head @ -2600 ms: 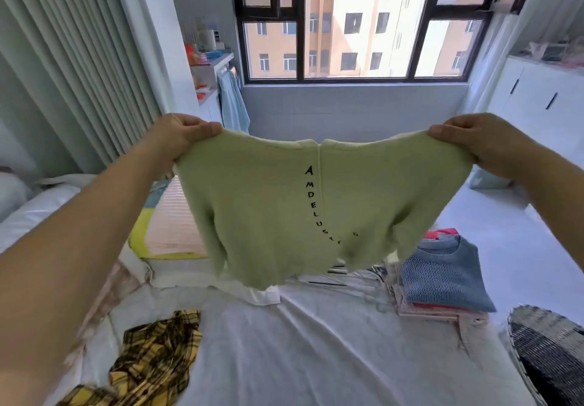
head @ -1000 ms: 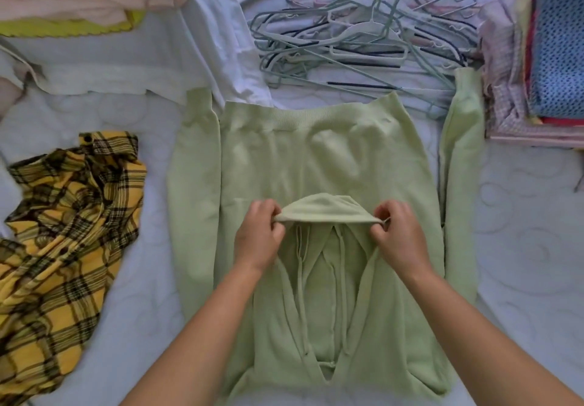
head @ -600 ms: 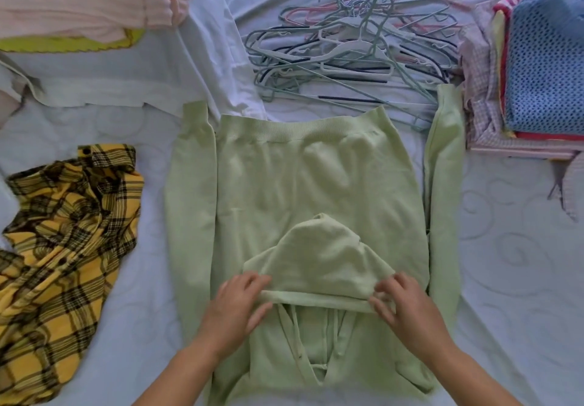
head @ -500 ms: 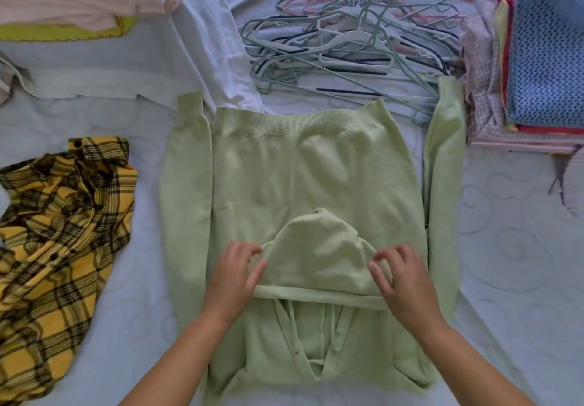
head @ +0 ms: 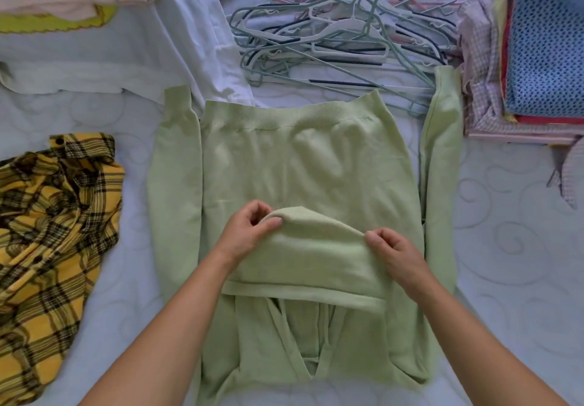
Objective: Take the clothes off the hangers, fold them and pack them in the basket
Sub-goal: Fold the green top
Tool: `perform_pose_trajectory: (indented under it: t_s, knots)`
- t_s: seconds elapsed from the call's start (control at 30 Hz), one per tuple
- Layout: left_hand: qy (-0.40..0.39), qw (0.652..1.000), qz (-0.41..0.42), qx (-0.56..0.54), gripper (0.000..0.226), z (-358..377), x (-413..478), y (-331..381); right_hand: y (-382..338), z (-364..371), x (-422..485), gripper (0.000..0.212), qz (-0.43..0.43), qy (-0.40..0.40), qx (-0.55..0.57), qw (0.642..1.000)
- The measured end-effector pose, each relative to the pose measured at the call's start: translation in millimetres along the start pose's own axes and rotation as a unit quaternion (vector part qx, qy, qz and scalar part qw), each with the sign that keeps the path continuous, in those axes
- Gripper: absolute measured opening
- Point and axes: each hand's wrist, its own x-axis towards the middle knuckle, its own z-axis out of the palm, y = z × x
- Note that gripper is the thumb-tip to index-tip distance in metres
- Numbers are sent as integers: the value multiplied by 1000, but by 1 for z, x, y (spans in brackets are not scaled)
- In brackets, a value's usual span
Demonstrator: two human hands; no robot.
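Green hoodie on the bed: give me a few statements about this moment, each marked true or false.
1. Both hands pinch the hood of the green hoodie. True: left hand, right hand.
2. The hoodie hangs on a hanger. False: it lies flat on the bed.
3. The empty hangers are piled beyond the hoodie. True.
4. The yellow plaid shirt is neatly folded. False: it lies crumpled at the left.
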Motion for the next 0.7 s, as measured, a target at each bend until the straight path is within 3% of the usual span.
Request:
perform_pose_trajectory:
  t_s: [0.07,0.1,0.2,0.3,0.37,0.5,0.57,0.7]
  knots:
    - [-59,994,-61,73,17,-1,1,-6,-1,8,8,4,9,-23,-31,999]
    - [-72,989,-77,102,16,0,3,-8,-3,13,14,11,13,-35,-48,998]
    - [-30,992,-41,113,13,3,14,-8,-9,20,26,5,24,-46,-87,995]
    - [31,998,-1,55,11,0,16,-5,-12,15,29,8,37,-30,21,999]
    - [20,998,-36,53,6,-4,12,-11,-9,11,30,7,34,-26,14,999]
    - [-21,987,-104,122,17,-14,-7,-29,-8,15,35,8,37,-28,-35,998]
    - [-26,982,-71,176,18,-14,-14,-33,-11,18,38,2,42,-27,-49,998]
    - [77,976,-4,206,21,-18,-22,-36,-13,21,39,3,24,6,-52,998]
